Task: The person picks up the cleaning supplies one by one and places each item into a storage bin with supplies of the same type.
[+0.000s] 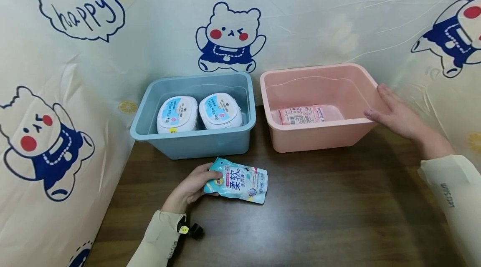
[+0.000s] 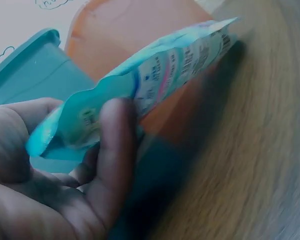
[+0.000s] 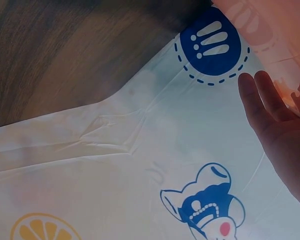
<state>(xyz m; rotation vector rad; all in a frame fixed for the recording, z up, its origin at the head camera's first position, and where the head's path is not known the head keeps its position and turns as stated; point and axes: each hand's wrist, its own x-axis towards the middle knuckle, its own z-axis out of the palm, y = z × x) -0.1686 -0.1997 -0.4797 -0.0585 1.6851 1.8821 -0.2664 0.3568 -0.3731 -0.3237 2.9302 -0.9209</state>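
My left hand point(image 1: 197, 183) holds a light-blue laundry detergent pouch point(image 1: 240, 181) by one end, above the wooden table. In the left wrist view the thumb lies across the pouch point(image 2: 155, 75), and the pouch tilts upward. At the right end of the pink bin point(image 1: 312, 135), my right hand point(image 1: 400, 112) grips the rim, thumb over the edge and other fingers along the outer wall. The right wrist view shows some of those fingers point(image 3: 255, 100) outside the bin; the thumb is hidden there. A pink packet point(image 1: 302, 114) lies inside this bin.
A blue bin point(image 1: 203, 146) stands left of the pink one, with two white lidded tubs point(image 1: 177, 113) in it. Behind and beside the bins hangs a pale sheet point(image 1: 161, 21) with printed bears. Brown wooden table point(image 1: 319, 217) extends in front.
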